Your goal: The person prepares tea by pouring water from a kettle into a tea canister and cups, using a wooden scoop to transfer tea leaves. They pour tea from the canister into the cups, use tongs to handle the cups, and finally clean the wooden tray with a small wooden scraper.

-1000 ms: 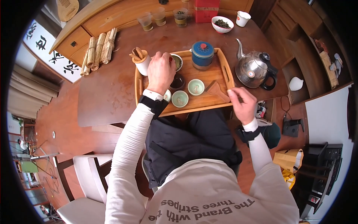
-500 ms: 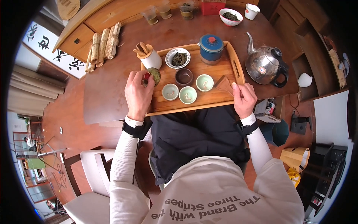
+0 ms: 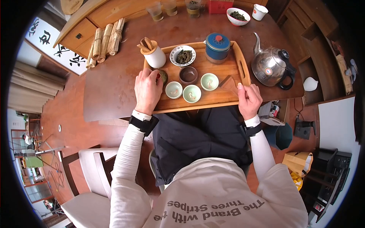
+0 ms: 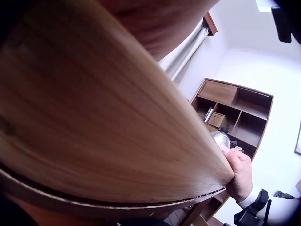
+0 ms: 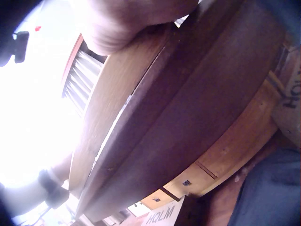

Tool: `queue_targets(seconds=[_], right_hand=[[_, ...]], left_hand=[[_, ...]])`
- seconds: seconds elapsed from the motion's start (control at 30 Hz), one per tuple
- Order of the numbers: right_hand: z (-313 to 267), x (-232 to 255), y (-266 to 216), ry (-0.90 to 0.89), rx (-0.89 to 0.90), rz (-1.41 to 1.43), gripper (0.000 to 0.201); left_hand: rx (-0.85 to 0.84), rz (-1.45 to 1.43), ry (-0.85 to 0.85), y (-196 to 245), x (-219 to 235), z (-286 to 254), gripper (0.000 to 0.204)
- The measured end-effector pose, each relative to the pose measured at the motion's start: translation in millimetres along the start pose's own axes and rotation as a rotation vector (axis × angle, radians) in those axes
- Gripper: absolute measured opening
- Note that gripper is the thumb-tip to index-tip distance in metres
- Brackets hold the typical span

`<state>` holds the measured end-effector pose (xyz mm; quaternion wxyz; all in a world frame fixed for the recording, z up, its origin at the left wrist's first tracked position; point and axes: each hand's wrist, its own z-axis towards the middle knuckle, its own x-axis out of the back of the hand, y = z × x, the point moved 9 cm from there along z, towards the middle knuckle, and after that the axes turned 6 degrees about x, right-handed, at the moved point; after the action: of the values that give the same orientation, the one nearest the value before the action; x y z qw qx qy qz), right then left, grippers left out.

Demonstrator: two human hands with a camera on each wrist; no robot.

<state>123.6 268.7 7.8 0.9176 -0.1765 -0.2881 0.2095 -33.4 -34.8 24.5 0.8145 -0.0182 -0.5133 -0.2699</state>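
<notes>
In the head view, my left hand (image 3: 148, 90) is over the tray's left side, its fingertips at the red knob of a small round dark-green piece (image 3: 163, 76), partly hidden by the hand. My right hand (image 3: 249, 100) grips the front right corner of the wooden tray (image 3: 197, 105); the left wrist view shows that hand (image 4: 241, 174) there too. Three pale green cups (image 3: 192, 94), a dark brown cup (image 3: 188, 75), a patterned bowl of dark leaves (image 3: 175, 61), a blue lidded pot (image 3: 217, 48), a white tool holder (image 3: 156, 57) and a brown wooden piece (image 3: 229, 85) stand or lie on the tray.
A steel kettle (image 3: 269, 68) stands right of the tray. Behind are a bowl of leaves (image 3: 237, 22), a white cup (image 3: 259, 13), clear cups (image 3: 155, 14) and a red box (image 3: 221, 6). Bamboo rolls (image 3: 107, 42) lie back left.
My left hand has come back from the patterned bowl to the tray's left side with the green piece, which looks lower than half a second ago. My right hand stays at the tray's corner.
</notes>
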Motion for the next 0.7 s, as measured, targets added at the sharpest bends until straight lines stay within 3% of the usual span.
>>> queue_targets(seconds=[0.7], right_hand=[[0.8,0.2,-0.4,0.021,-0.008,0.004,0.015]], left_hand=[[0.002,0.025,-0.034,-3.9,-0.2,-2.3,0.026]])
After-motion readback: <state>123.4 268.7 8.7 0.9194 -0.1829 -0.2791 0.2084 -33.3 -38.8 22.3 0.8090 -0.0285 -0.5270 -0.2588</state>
